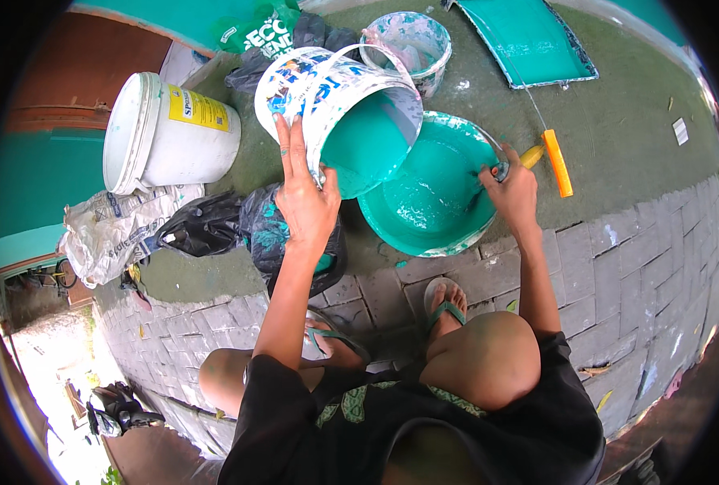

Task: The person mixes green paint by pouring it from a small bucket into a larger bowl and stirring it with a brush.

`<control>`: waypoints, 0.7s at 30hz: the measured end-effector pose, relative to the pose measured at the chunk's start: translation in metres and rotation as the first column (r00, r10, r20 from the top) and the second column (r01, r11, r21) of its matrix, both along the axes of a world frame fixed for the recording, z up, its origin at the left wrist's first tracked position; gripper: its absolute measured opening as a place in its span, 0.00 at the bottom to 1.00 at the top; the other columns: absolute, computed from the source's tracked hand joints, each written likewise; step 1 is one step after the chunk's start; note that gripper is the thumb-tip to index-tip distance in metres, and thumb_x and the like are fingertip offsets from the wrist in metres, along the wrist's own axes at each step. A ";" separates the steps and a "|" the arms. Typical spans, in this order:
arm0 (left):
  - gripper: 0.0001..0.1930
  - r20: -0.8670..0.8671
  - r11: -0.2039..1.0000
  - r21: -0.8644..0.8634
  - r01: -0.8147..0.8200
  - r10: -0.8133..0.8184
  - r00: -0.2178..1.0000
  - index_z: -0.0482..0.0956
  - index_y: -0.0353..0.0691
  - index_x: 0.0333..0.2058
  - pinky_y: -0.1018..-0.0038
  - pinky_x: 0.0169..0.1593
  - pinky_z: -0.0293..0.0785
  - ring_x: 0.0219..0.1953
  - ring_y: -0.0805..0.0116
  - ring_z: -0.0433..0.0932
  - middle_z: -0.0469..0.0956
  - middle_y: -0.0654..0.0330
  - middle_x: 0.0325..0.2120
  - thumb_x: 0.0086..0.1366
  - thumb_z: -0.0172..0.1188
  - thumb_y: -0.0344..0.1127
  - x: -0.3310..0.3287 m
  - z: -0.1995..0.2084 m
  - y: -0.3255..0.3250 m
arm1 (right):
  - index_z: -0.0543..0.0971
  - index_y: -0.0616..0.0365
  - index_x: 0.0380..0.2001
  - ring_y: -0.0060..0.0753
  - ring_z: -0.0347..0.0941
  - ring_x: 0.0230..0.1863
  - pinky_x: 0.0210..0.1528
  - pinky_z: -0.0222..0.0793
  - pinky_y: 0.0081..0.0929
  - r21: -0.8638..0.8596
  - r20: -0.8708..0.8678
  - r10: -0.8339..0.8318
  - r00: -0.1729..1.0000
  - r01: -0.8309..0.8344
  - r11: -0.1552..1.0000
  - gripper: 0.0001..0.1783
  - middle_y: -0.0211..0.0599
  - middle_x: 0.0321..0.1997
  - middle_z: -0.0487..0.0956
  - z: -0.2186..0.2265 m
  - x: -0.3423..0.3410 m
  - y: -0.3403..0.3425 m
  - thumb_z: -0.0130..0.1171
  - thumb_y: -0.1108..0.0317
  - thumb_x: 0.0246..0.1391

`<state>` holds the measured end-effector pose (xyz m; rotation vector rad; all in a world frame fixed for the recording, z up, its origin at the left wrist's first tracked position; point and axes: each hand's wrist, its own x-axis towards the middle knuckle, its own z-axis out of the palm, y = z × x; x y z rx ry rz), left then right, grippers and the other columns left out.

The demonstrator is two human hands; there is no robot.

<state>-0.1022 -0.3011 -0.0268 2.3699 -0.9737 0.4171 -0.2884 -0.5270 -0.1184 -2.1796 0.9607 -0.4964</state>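
Note:
My left hand (307,198) grips a white paint bucket (295,89), its fingers stretched along the outer wall and its thumb at the rim. The bucket is tilted with its mouth toward a wide round basin (477,242), and its lip overlaps the basin's left side. Teal paint (363,145) fills the low side of the bucket, and more teal paint lies in the basin. At the basin's right rim, my right hand (513,194) is closed on a yellow-handled tool (531,156); its working end is too unclear to name.
A lidded white bucket (190,149) lies at left by a pale sack (117,230) and black plastic bags (206,225). A paint-smeared pail (420,40) stands behind. At far right, a teal paint tray (529,44) lies beyond an orange handle (559,166). Paving blocks (586,267) lie near my feet.

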 end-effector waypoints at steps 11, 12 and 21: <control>0.39 0.022 1.000 -0.001 0.014 -0.014 1.000 0.54 0.43 0.66 0.68 0.26 0.77 0.35 0.45 0.81 0.49 0.48 0.69 0.53 0.54 0.24 -0.005 -0.003 0.003 | 0.72 0.70 0.52 0.47 0.79 0.27 0.33 0.74 0.37 -0.009 -0.014 0.001 1.000 -0.001 1.000 0.33 0.40 0.23 0.80 -0.002 0.001 -0.001 0.66 0.63 0.43; 0.40 0.024 1.000 -0.001 0.013 -0.013 1.000 0.54 0.43 0.66 0.68 0.26 0.77 0.35 0.45 0.81 0.49 0.48 0.69 0.53 0.54 0.24 -0.006 -0.003 0.003 | 0.72 0.70 0.52 0.47 0.79 0.27 0.33 0.74 0.37 -0.003 -0.022 0.000 1.000 0.000 1.000 0.33 0.40 0.23 0.80 -0.001 0.001 -0.001 0.66 0.63 0.43; 0.41 0.057 1.000 0.014 0.002 -0.002 0.998 0.53 0.45 0.67 0.67 0.26 0.78 0.37 0.44 0.81 0.49 0.49 0.69 0.53 0.55 0.25 -0.007 -0.006 0.004 | 0.73 0.68 0.52 0.49 0.79 0.27 0.34 0.74 0.38 0.014 -0.010 -0.010 1.000 0.010 1.000 0.32 0.40 0.22 0.80 -0.001 0.001 -0.001 0.66 0.62 0.44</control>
